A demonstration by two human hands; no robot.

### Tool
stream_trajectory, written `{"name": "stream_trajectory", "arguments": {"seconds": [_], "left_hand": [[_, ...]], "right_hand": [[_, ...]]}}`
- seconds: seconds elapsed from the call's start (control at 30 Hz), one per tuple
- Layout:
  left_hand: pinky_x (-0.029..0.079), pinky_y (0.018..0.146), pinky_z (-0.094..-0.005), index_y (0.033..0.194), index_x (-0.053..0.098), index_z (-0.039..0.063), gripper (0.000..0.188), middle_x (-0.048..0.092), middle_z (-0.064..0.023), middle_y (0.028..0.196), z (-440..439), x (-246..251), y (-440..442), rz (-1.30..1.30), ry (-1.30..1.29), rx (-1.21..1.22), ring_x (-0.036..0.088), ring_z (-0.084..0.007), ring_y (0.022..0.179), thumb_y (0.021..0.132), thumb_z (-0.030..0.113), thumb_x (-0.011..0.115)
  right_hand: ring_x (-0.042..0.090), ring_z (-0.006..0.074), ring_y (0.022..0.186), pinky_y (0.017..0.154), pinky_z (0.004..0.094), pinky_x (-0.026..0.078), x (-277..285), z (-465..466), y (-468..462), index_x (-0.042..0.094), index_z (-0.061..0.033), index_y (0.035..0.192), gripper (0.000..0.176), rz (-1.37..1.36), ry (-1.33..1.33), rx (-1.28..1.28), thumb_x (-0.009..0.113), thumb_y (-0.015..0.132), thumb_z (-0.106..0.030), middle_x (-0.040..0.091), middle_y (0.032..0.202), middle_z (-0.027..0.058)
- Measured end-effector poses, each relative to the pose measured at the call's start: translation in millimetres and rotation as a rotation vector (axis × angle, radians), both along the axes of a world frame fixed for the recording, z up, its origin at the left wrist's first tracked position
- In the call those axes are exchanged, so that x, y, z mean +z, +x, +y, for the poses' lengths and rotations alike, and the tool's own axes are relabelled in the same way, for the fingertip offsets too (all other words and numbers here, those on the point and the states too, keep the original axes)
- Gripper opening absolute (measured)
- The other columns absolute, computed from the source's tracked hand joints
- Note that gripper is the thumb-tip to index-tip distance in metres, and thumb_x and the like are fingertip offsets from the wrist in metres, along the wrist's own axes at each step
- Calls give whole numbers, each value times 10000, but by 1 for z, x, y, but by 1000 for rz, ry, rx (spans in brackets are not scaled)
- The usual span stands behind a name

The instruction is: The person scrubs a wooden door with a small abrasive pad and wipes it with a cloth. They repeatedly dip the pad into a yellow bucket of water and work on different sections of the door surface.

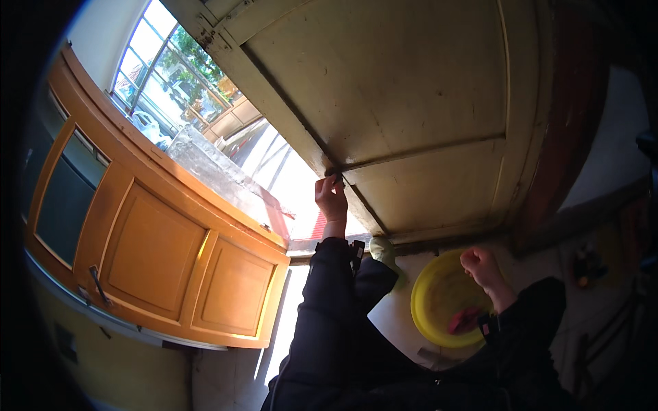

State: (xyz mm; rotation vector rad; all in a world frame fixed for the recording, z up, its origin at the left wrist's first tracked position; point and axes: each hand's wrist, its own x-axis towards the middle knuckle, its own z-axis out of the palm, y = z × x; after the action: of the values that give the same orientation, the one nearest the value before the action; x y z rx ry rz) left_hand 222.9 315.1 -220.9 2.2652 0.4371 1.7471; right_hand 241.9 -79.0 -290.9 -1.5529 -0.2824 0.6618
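Note:
My left hand (331, 198) is raised to the edge stile of a pale panelled wooden door (421, 82). Its fingers are bent around a small dark thing (333, 173), too dim to name, lying against the stile near the cross rail. My right hand (478, 264) is curled above the rim of a yellow plastic basin (419, 303), away from the door; whether anything is inside its fingers cannot be seen. A red cloth (462, 321) lies in the basin. The door stands partly open, with bright daylight beside it.
An orange-brown wooden door (154, 251) with glass panes and a handle (98, 285) stands at the left. Between the doors lies a threshold (303, 246), with a paned window (169, 72) beyond. A green shoe (383, 251) is by the pale door's foot. Dim objects lie at the right.

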Motion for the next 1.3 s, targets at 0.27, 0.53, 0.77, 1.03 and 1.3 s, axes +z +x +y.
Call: {"name": "stream_trajectory", "arguments": {"seconds": [0.27,0.53,0.77,1.03,1.3], "left_hand": [[478,654,-290,790,647,15,166,591,-79,762,-2,-29,33,-318,-632,-24,574,-185,696,651,84,703],[461,611,-294,838,616,33,161,545,-79,784,-9,81,30,-274,-51,27,551,-200,682,686,-1,657],[457,617,-321,807,601,51,107,541,-96,762,-2,73,16,-86,144,45,548,-245,690,708,25,634],[456,742,-361,869,620,60,207,594,-99,905,-15,130,14,-50,334,-9,540,-283,853,682,-27,597],[457,715,-356,860,624,67,176,612,-72,894,-17,162,39,-46,498,159,529,-275,792,692,19,605]], "right_hand": [[496,89,612,569,244,419,4,0,1,556,-49,764,78,-8,22,-18,601,787,-108,542,666,4],[496,89,605,565,250,423,0,-1,2,558,-53,761,67,26,5,-13,598,788,-100,541,661,3],[499,90,602,555,251,424,-7,2,0,556,-50,758,77,-29,60,0,603,782,-106,539,658,4],[488,87,594,544,243,412,-1,0,0,544,-55,747,84,-11,34,6,599,786,-105,532,651,1],[479,77,588,531,234,397,0,-1,1,548,-55,752,72,-26,49,-7,590,791,-98,526,646,-3]]}}
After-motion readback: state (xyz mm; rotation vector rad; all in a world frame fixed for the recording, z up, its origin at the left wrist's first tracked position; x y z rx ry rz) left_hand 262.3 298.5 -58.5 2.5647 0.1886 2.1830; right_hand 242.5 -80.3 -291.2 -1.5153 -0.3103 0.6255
